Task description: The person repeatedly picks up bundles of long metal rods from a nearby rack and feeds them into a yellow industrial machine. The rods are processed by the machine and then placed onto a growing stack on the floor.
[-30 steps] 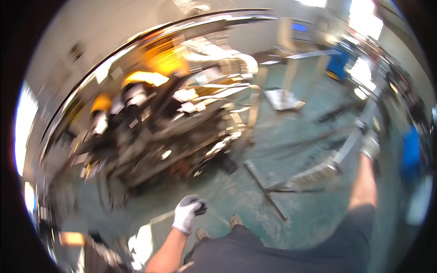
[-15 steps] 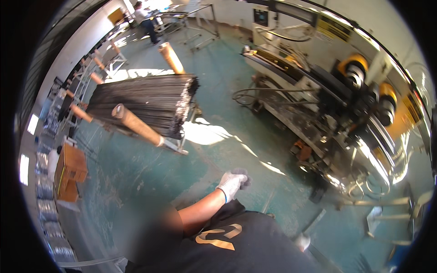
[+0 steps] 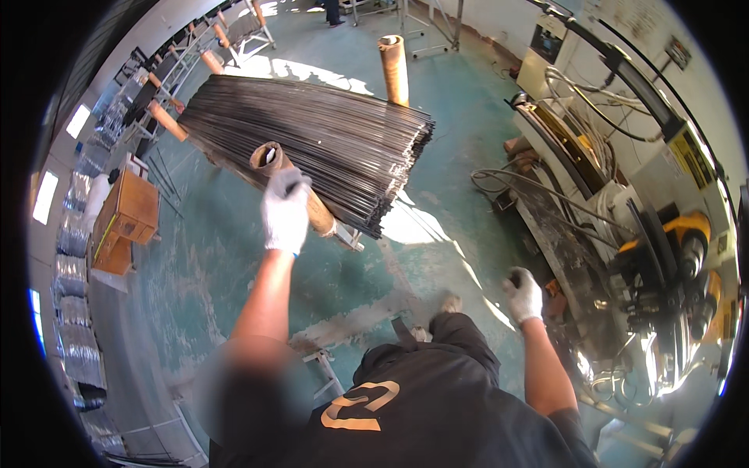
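My left hand [image 3: 285, 209], in a white glove with grey fingertips, reaches forward to a brown cardboard tube [image 3: 320, 214] that stands up at the near side of a rack. Its fingers are bent over the tube's upper part; slight blur hides the exact contact. A thick stack of long, thin black rods [image 3: 304, 129] lies on the rack beside it, ends toward the right. A second cardboard tube [image 3: 395, 74] rises behind the stack. My right hand [image 3: 524, 295], gloved the same way, is in the air beside the machine, fingers curled, with nothing visible in them.
A long machine [image 3: 569, 226] with hoses and yellow-and-black parts takes up the right side. At the left stand a wooden cabinet [image 3: 129, 207] and wrapped silvery bundles [image 3: 78, 335]. More racks with tube posts stand far left. A person's legs [image 3: 333, 12] show at the far edge.
The rack appears closer and further right in view. My left hand has moved from in front of my body out to the tube. My right hand has risen from low right into clearer view.
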Action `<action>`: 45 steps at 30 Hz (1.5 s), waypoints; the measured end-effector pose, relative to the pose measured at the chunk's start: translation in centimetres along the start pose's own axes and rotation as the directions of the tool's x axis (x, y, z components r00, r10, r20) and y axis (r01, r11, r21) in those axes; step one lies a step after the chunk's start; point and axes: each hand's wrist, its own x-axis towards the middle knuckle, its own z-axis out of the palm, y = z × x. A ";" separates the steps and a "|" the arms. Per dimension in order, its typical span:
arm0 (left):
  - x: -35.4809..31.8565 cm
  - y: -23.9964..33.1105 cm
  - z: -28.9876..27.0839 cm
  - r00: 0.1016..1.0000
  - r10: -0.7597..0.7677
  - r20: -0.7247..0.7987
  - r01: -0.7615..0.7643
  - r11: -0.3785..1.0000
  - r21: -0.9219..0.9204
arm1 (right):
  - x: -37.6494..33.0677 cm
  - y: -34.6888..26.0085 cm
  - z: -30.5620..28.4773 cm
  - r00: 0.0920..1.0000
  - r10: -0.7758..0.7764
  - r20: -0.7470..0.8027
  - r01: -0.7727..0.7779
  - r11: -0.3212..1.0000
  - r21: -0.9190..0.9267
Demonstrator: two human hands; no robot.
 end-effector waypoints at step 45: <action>20.5 -6.2 3.8 0.928 0.357 -0.103 -0.004 0.288 0.957 | 34.8 -34.4 37.9 0.628 -0.116 0.770 0.540 0.777 -0.323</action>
